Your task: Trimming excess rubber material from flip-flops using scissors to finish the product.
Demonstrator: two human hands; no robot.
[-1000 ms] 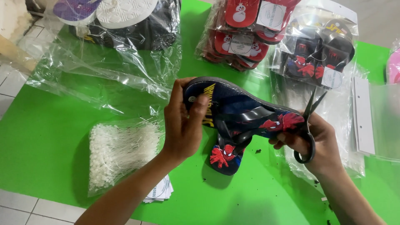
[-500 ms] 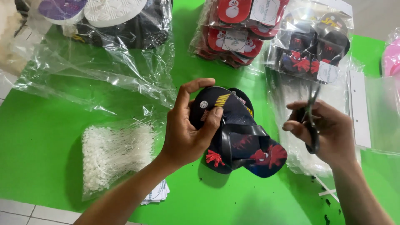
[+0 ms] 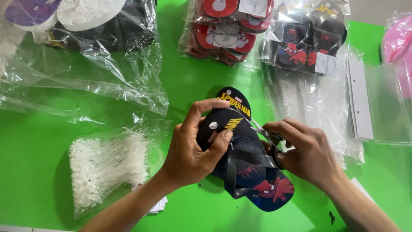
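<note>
At the far left of the green table lay crumpled clear plastic bags, with pale and purple shoe soles and dark footwear showing through the ones at the top edge. Below them sat a clear bag of white plastic tag fasteners, and a small stack of white cards peeked out from under the person's left forearm. The left hand held a pair of dark blue flip-flops near the middle of the table, thumb pressed on the upper sole and the other fingers curled over its far edge, so the pair was pinched between them; the heel end pointed away from the person and the toe end, printed with a red figure, pointed toward the lower right. Above, at the top edge, stood a bagged bundle of red sandals. The right hand was closed around a pair of scissors, fingers bunched together through the handles, with the blades meeting the right edge of the flip-flops near the strap. Further right lay a packet of dark flip-flops with red figures, flat clear sleeves, white card strips and, at the far edge, something pink in plastic.
</note>
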